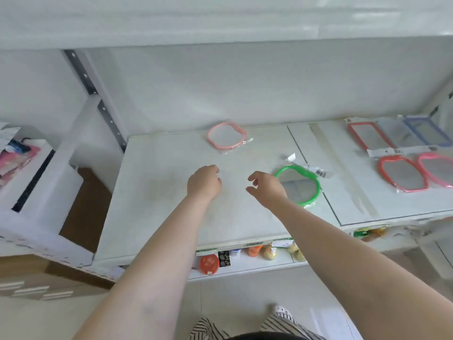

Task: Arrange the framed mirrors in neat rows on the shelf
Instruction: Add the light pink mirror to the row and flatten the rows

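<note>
A pale pink framed mirror (226,134) lies flat near the back of the white shelf (171,207). A green framed mirror (300,186) lies to the right, just beyond my right hand (266,186), whose fingers hang loosely curled and hold nothing. My left hand (204,183) hovers over the bare shelf middle, fingers curled under, holding nothing. On the right shelf panel lie a red rectangular mirror (370,136), a blue rectangular mirror (426,131), a red rounded mirror (403,175) and a pink rounded mirror (437,169).
A lower shelf under the front edge holds small goods, among them an orange round item (209,264) and small bottles (255,250). A metal upright (98,99) and a neighbouring shelf with pink packets (14,155) stand at the left. Cardboard boxes (81,217) sit below.
</note>
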